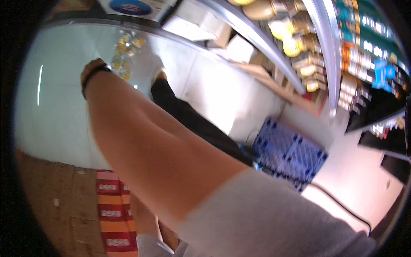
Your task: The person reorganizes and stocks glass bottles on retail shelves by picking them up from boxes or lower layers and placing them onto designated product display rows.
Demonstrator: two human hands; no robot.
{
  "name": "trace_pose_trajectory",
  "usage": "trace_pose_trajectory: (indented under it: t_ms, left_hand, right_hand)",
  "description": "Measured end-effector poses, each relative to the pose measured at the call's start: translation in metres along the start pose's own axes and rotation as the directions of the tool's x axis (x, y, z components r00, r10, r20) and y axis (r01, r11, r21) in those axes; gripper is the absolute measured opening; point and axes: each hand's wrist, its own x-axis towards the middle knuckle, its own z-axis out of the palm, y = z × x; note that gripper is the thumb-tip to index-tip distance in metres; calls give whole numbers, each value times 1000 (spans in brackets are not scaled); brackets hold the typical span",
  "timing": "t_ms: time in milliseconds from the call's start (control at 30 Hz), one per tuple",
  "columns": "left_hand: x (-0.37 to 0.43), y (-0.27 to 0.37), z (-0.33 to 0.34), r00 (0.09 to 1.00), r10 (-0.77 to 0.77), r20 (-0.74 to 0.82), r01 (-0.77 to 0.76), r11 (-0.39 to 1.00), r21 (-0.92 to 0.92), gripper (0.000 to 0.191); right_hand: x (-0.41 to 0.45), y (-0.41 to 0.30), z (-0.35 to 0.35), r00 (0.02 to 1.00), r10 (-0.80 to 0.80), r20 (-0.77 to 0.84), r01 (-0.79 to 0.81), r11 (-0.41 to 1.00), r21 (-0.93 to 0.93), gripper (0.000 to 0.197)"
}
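My right arm crosses the view, with a grey sleeve and a dark band at the wrist. At its far end my right hand (92, 69) has curled fingers, beside a pack of clear bottles with yellow parts (125, 54). The pack seems to hang from this hand, but the fingertips are hidden. Below the right forearm shows part of another bare forearm (141, 212) with a grey sleeve, apparently my left; my left hand is out of sight behind the right arm. A dark trouser leg (196, 119) and a shoe (160, 74) show beyond the arm.
Shelves of bottles and jars (295, 41) line the right, with metal edges (257, 38). Open cartons (240, 49) sit below them. A blue plastic pallet (292, 147) lies on the pale tiled floor (57, 106). Brown cartons (54, 199) and red-and-orange boxes (114, 212) stand at lower left.
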Motion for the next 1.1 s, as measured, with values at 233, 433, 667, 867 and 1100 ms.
trace_pose_trajectory:
  t_ms: [233,433,667,867,1100]
  left_hand:
    - [-7,24,4,951,-192,-242,132,961,-244,21]
    - [-18,47,-17,924,-110,-365,-34,929,-368,14]
    - [26,165,-90,789,93,-607,-364,867,-340,25]
    - [90,334,-202,466,311,-828,-573,820,-15,57]
    - [175,433,-278,245,443,-862,-455,838,302,77]
  right_hand:
    - [-97,26,57,983,-159,-92,175,960,218,26]
    - [-194,124,16,894,272,-355,-60,859,509,15]
    - [-207,162,-149,430,-73,-900,63,997,-51,45]
    - [-177,185,-242,359,-277,-891,-57,947,-318,49]
    - [-134,217,-281,673,10,-739,-183,971,-154,25]
